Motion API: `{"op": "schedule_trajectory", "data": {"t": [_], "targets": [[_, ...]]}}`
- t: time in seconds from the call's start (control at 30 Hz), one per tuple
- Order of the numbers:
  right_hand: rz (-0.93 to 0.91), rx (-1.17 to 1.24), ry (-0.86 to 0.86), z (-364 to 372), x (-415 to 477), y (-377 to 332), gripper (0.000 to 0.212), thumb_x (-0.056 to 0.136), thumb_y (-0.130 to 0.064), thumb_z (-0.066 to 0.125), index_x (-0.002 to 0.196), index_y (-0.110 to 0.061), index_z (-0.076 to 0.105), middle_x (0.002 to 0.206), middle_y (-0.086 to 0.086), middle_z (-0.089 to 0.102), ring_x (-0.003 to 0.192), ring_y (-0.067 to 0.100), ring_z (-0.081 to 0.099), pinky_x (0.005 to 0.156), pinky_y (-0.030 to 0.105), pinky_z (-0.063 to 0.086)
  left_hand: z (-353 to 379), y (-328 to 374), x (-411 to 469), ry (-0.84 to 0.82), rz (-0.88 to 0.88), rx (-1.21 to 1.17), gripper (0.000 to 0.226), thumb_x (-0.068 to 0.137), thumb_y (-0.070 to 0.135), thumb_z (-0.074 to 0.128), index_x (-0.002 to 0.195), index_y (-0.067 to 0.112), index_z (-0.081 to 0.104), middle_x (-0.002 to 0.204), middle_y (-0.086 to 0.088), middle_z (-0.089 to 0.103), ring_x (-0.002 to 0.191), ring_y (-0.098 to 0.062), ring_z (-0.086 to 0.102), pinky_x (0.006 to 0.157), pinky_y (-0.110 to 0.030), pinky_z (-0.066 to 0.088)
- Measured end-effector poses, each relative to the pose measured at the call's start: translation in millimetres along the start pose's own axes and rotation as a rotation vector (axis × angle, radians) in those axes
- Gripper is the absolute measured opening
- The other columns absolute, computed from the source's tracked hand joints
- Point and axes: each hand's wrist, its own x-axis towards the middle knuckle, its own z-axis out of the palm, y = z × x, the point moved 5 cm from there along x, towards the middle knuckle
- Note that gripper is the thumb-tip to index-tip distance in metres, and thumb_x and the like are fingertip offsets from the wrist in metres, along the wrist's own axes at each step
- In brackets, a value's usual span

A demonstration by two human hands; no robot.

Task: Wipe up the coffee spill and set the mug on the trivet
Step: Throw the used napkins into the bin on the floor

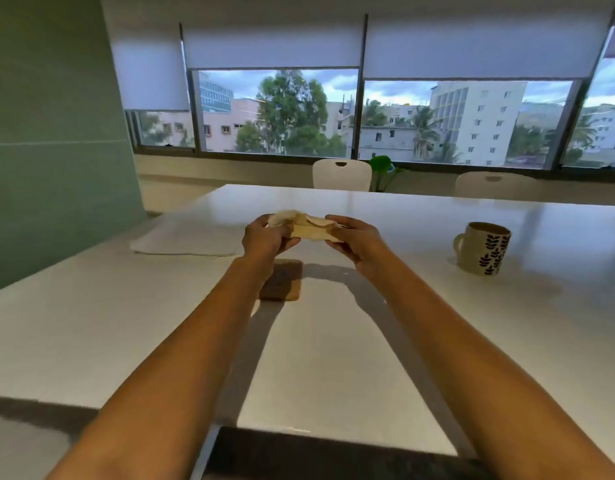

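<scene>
Both my hands hold a crumpled, tan-stained paper towel [307, 227] above the white table [333, 358]. My left hand [266, 239] grips its left end and my right hand [354, 239] pinches its right end. Just below my left wrist a brown square trivet [286, 284] lies flat on the table, partly hidden by my forearm. A cream mug [484, 248] with a dark leaf pattern stands upright at the right, handle to the left, well apart from the trivet. I see no coffee spill on the table.
A flat stack of white paper towels [186, 239] lies on the table to the left of my hands. Two white chairs [341, 174] and a green plant [382, 166] stand beyond the far edge. A green wall [56, 133] rises at the left.
</scene>
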Motion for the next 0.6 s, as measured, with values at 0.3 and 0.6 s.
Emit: {"op": "schedule_trajectory", "data": {"t": [0.3,0.6], "targets": [[0.195,-0.025,-0.148,162.9,-46.3,49.4,0.002,0.082,-0.012,0.069,0.081,-0.011,0.07,0.077,0.004,0.065,0.065,0.011,0.063,0.053,0.018,0.051,-180.2,12.6,-19.6,0.233,-0.02,0.018,0.028,0.082,-0.011,0.059,0.108,-0.004,0.064,0.096,-0.02,0.064,0.067,-0.021,0.065,0.049,-0.015,0.057],[0.288,-0.064,-0.26,318.4,-49.0,96.7,0.017,0.083,-0.01,0.067,0.097,-0.002,0.07,0.071,0.006,0.063,0.062,0.012,0.061,0.065,0.019,0.052,-338.7,19.7,-17.3,0.475,-0.1,0.103,0.041,0.071,0.029,0.077,0.1,0.003,0.067,0.106,-0.017,0.07,0.094,-0.028,0.069,0.093,-0.038,0.055]]}}
